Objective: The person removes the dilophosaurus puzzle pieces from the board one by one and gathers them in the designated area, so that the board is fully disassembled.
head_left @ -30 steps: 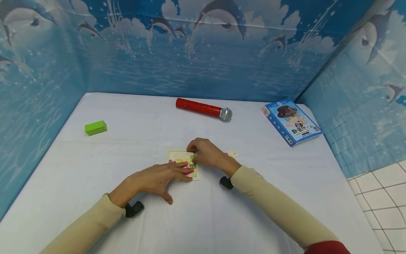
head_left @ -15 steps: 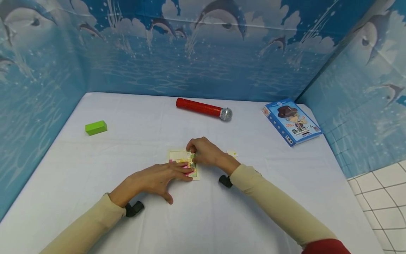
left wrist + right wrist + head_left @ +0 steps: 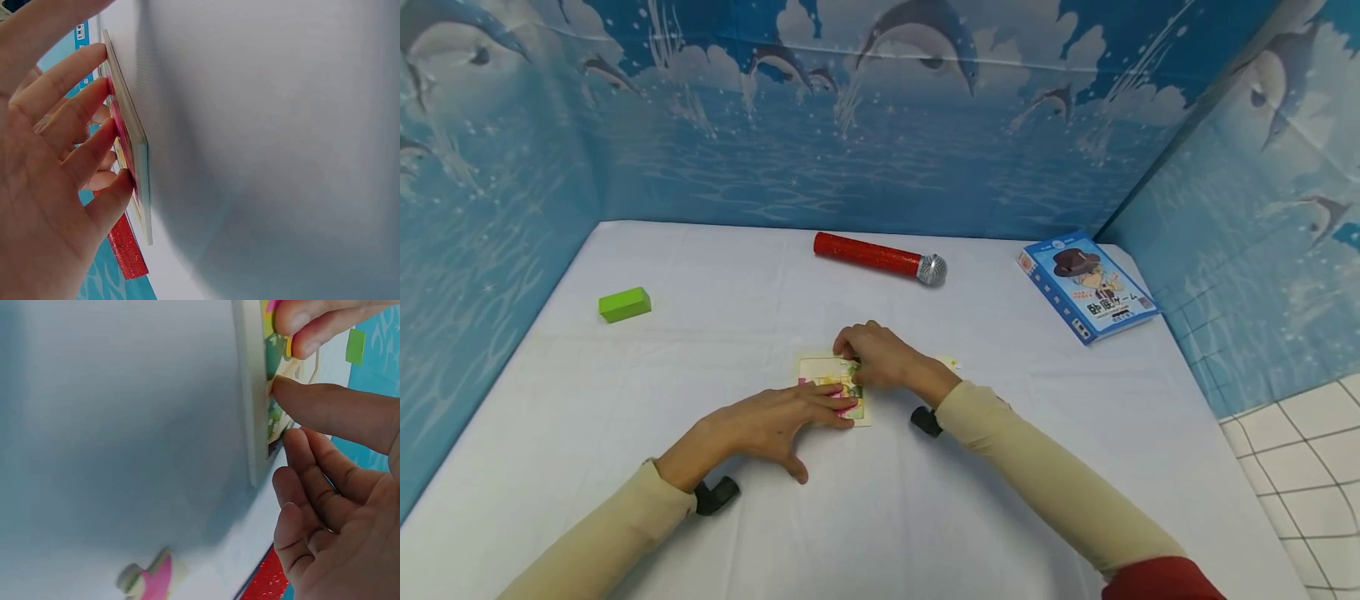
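Observation:
A small jigsaw puzzle in a pale frame (image 3: 817, 367) lies at the middle of the white table. My left hand (image 3: 778, 421) is spread flat, its fingertips resting on the puzzle's coloured pieces; in the left wrist view those fingers (image 3: 75, 112) touch its top face. At the frame's far right corner my right hand (image 3: 883, 358) pinches a puzzle piece (image 3: 275, 419) between thumb and fingers. That piece has green and dark patches and lies at the frame's edge, partly covered by the fingers. A loose pink and cream puzzle piece (image 3: 156, 578) lies on the table beyond the right wrist.
A red microphone (image 3: 876, 255) with a silver head lies at the back. On the left sits a green block (image 3: 625, 305), and a blue game box (image 3: 1090, 286) is at the back right. Dolphin-print cloth (image 3: 850, 142) walls the table's back and sides.
My right hand and forearm have shifted slightly left, still at the puzzle's far corner, so the right wrist now covers more of the loose piece. My left hand stays in place.

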The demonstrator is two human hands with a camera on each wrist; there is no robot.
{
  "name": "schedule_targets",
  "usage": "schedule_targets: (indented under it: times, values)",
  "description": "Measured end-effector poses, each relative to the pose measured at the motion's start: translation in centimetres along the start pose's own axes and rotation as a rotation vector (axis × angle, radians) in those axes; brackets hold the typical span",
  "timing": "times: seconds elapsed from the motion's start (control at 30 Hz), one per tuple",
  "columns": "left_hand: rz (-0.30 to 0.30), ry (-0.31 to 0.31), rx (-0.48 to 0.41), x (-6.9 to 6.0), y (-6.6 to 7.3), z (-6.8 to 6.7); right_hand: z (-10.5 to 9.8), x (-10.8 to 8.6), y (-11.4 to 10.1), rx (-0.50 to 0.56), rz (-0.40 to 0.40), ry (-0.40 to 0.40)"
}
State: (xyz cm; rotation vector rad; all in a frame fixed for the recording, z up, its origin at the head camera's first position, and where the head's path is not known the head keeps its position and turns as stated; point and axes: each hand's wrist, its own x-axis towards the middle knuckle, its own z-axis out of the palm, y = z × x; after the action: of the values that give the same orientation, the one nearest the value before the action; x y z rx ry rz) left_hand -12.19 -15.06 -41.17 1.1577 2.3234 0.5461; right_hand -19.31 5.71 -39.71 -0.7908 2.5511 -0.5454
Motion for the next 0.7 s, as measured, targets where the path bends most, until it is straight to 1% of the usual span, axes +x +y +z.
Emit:
schedule_targets:
  times: [0.3,0.53,0.7]
  values:
    - [0.005,0.013,-0.009,-0.03,-0.01,0.13,-0.26,0.29,-0.19,-0.04,-0.031,-0.047]
    - [0.007,0.013,-0.01,0.02,0.08,0.13,-0.31,0.27,-0.24,-0.078,-0.03,-0.056]
    - [0.006,0.015,-0.008,0.04,0.04,0.19,-0.31,0.27,-0.16,-0.08,-0.033,-0.064]
